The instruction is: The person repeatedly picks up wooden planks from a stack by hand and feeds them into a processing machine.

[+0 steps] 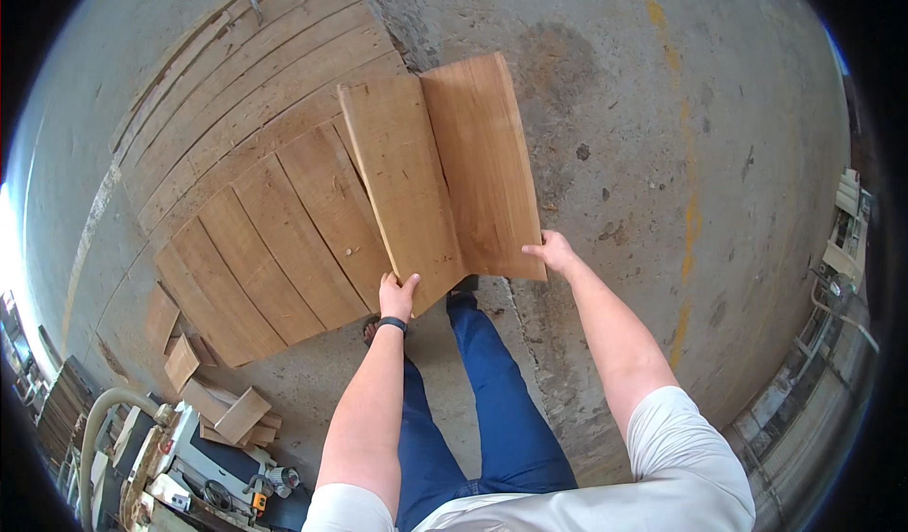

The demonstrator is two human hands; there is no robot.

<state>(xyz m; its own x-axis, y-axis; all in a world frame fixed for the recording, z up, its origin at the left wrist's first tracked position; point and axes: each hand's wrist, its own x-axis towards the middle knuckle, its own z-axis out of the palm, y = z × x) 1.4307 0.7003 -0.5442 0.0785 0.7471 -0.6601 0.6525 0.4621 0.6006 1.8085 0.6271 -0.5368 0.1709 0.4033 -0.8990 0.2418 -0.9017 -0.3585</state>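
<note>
Two wide wooden boards are held in front of me, tilted against each other in a V. My left hand (pixel 397 296) closes on the near left edge of the lighter left board (pixel 397 173), thumb on top. At the near right corner of the redder right board (pixel 487 163), my right hand (pixel 553 251) grips the edge, thumb on its face. The boards' long inner edges meet or nearly meet; I cannot tell whether they touch. Left of them, several similar planks (pixel 255 258) lie side by side, close together. The undersides of the held boards are hidden.
Long wooden slats (pixel 274 69) form a low layer at the far left. Offcuts (pixel 222 404) are piled at the near left, beside a machine (pixel 213 475) with a hose. Concrete floor (pixel 624 154) with a yellow line extends right, toward rails and machinery (pixel 813 362).
</note>
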